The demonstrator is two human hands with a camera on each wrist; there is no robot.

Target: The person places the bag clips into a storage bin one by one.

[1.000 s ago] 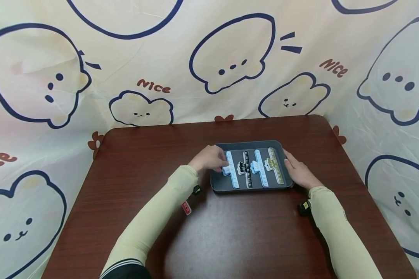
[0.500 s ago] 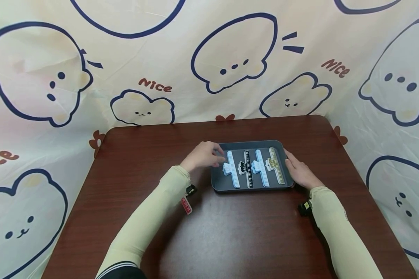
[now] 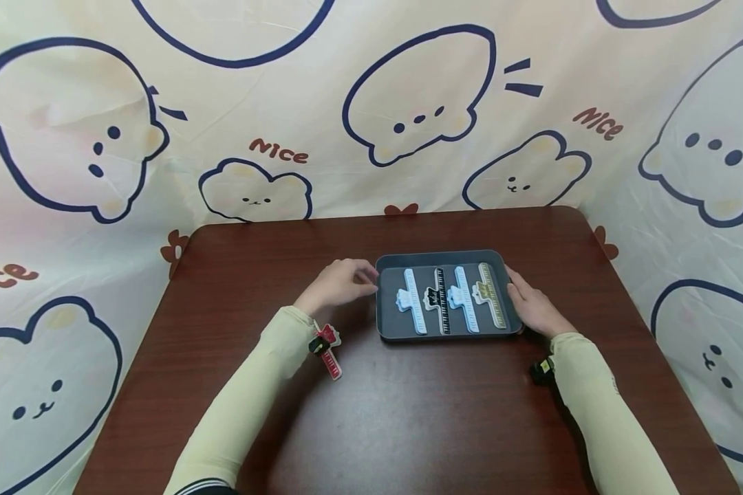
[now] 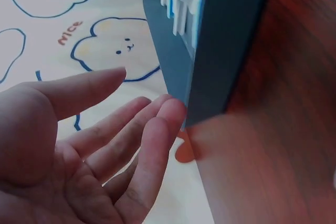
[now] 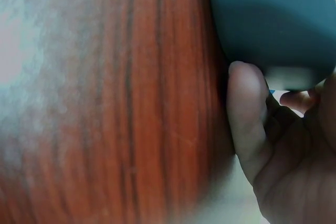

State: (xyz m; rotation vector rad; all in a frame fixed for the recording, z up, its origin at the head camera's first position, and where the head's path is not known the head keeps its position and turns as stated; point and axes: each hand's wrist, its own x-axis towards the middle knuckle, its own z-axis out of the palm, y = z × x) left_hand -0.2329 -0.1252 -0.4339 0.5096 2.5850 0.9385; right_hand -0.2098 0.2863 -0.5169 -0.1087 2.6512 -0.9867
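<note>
A dark grey tray (image 3: 408, 331) lies on the table, holding a row of ruler clips: a light blue clip (image 3: 411, 300) at the left, a black clip (image 3: 442, 302), another light blue clip (image 3: 466, 300) and a gold clip (image 3: 490, 294). My left hand (image 3: 340, 283) is at the tray's left edge, its loosely bent fingers (image 4: 149, 153) holding nothing; whether the fingertips touch the rim is unclear. Along the tray's right wall rests my right hand (image 3: 534, 306), fingers extended and thumb (image 5: 245, 98) against the wall. A red ruler clip (image 3: 330, 354) lies on the table, partly behind the left wrist camera.
The brown wooden table (image 3: 408, 426) has rounded far corners. Behind it and at both sides hangs a cream cloth (image 3: 322, 96) printed with cartoon outlines. Each wrist wears a small black camera (image 3: 541, 372).
My left hand has moved left, away from the leftmost blue clip and out of the tray to its edge. More of the red clip shows. The right hand stays put.
</note>
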